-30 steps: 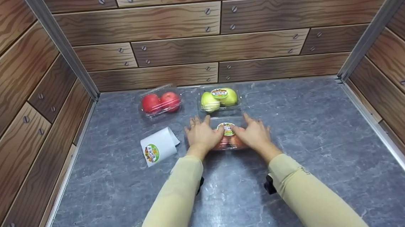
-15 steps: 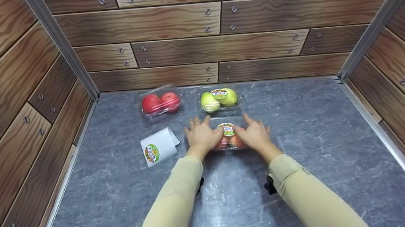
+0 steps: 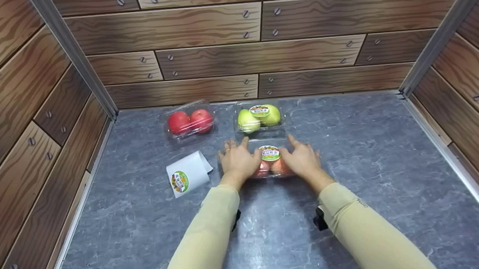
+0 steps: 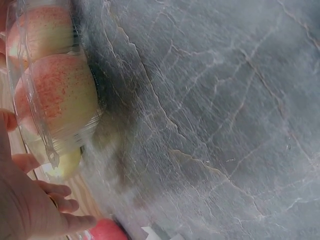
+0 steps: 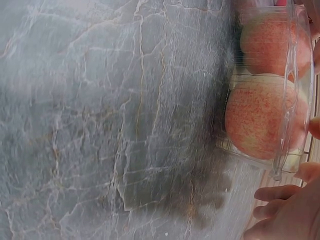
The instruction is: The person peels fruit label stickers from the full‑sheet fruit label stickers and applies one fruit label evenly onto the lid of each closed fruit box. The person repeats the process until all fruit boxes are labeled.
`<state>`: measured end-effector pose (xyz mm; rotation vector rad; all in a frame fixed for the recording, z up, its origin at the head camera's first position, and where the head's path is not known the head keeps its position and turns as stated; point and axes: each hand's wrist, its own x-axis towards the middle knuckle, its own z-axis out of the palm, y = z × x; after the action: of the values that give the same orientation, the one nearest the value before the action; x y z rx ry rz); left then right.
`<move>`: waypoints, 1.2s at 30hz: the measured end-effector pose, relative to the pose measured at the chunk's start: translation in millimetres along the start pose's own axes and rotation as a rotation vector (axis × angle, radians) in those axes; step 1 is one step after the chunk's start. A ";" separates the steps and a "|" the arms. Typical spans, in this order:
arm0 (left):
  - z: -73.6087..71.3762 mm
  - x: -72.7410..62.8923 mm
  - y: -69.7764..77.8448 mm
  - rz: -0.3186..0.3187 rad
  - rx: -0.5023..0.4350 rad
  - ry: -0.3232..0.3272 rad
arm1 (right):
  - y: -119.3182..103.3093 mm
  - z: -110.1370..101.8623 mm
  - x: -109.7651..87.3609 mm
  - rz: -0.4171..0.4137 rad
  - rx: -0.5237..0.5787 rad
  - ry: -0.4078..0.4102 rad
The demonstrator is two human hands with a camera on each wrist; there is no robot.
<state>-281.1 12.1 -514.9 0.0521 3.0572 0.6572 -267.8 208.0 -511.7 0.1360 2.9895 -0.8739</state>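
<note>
Watching remotely, I see one clear box [image 3: 271, 161] on the worktop [image 3: 371, 150], long axis running left to right, two peaches [image 5: 266, 116] inside; left hand [image 3: 239, 157] and right hand [image 3: 303, 159] flank it, each grip wide. Farther back: two red fruits [image 3: 179, 122], two green fruits [image 3: 271, 118].

Oval stickers [image 3: 270, 153] on two clear boxes [image 3: 272, 174], white sheet [image 3: 194, 170], lettering unreadable

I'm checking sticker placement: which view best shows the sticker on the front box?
The head view: the sticker faces it between left hand and right hand. Both wrist views show the front box side-on, sticker unseen.
</note>
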 end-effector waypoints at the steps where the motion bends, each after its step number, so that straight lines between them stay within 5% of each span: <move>1: -0.2 -0.1 0.0 -0.001 -0.001 -0.001 | 0.3 -0.2 0.0 0.001 0.008 -0.002; 36: -4.7 -2.6 -4.5 0.045 0.023 -0.029 | 5.6 -7.4 -1.8 -0.045 0.023 -0.061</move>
<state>-278.8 5.9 -512.4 0.1293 3.0446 0.6175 -265.5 216.5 -508.4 0.0417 2.9374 -0.8997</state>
